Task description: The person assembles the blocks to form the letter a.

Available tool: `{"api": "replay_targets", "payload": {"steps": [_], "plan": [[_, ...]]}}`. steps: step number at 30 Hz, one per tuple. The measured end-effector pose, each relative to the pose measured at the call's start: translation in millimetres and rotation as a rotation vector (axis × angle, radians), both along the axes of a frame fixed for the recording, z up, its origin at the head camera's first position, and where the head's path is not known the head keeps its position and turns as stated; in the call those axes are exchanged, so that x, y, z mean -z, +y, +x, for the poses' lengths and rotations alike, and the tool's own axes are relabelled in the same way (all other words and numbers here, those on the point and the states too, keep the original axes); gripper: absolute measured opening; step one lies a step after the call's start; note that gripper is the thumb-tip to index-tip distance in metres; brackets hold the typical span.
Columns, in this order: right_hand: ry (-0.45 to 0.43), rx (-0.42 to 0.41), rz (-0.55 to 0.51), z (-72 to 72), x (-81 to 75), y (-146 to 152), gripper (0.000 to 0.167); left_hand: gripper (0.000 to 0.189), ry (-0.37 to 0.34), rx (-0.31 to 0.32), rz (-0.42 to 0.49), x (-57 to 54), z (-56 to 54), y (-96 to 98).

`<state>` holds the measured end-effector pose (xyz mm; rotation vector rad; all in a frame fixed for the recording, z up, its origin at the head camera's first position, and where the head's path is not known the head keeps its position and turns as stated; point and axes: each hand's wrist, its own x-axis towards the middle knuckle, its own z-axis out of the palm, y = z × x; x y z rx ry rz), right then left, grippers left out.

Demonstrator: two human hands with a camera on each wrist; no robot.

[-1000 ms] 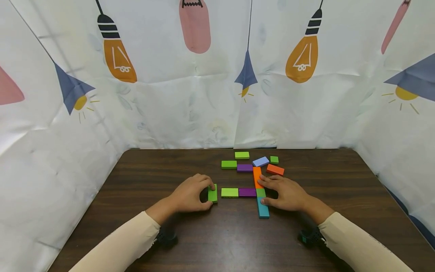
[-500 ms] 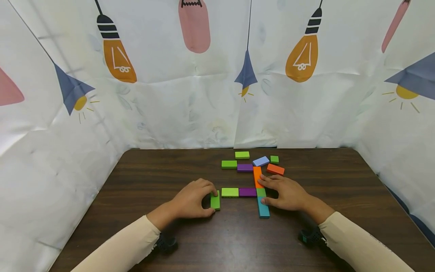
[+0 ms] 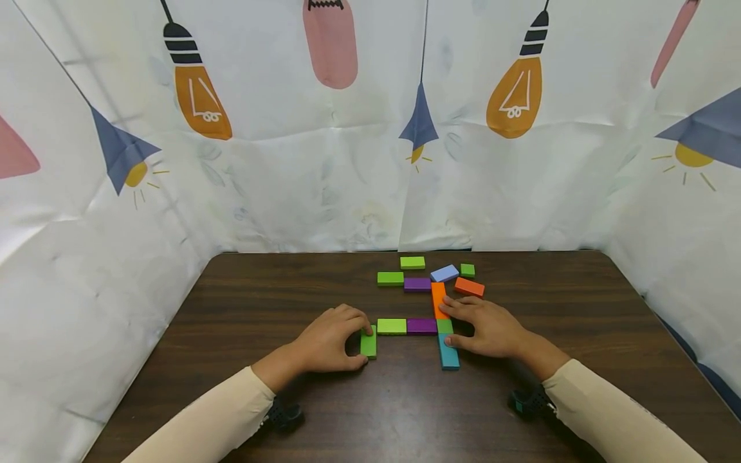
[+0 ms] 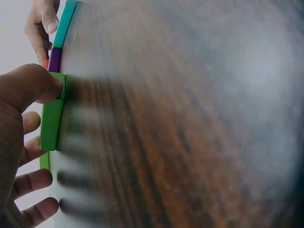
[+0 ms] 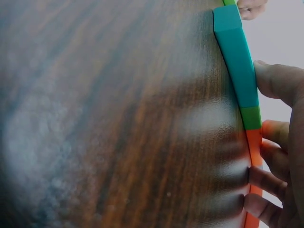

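Note:
My left hand [image 3: 327, 341] pinches a green block [image 3: 368, 344] by its two ends, thumb at the near end and fingertip at the far end. In the left wrist view the thumb presses on that green block [image 4: 51, 126]. The held block stands beside the left end of a row made of a light green block [image 3: 392, 326] and a purple block [image 3: 421, 326]. My right hand [image 3: 489, 329] rests spread, fingertips on an orange block [image 3: 439, 296] and thumb on a teal block [image 5: 237, 66]. Between those two lies a small green block [image 3: 444, 326].
Behind, on the dark wooden table [image 3: 260, 283], lie another purple block [image 3: 417, 285], green blocks [image 3: 390, 279], a light blue block [image 3: 444, 273] and a red-orange block [image 3: 469, 287]. A printed white curtain [image 3: 347, 193] hangs at the table's back edge.
My left hand has moved the green block nearer to me and to the right, closer to the row's left end. My right hand stays in place.

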<state>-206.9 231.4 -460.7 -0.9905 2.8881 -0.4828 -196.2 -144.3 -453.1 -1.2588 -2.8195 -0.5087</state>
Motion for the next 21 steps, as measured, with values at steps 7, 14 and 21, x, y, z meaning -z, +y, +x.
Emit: {"api": "replay_targets", "payload": {"steps": [7, 14, 21], "plan": [[-0.005, -0.001, -0.002, -0.3, -1.4, -0.9, 0.078, 0.037, 0.001, -0.004, 0.007, 1.0, 0.4, 0.0], [-0.006, 0.002, 0.006, 0.2, -1.2, -1.1, 0.078, 0.039, 0.006, -0.004, 0.008, 2.4, 0.3, 0.0], [-0.005, 0.007, 0.002, 0.3, -0.5, -0.6, 0.079, 0.042, -0.003, -0.006, 0.013, 1.0, 0.7, -0.1]]}}
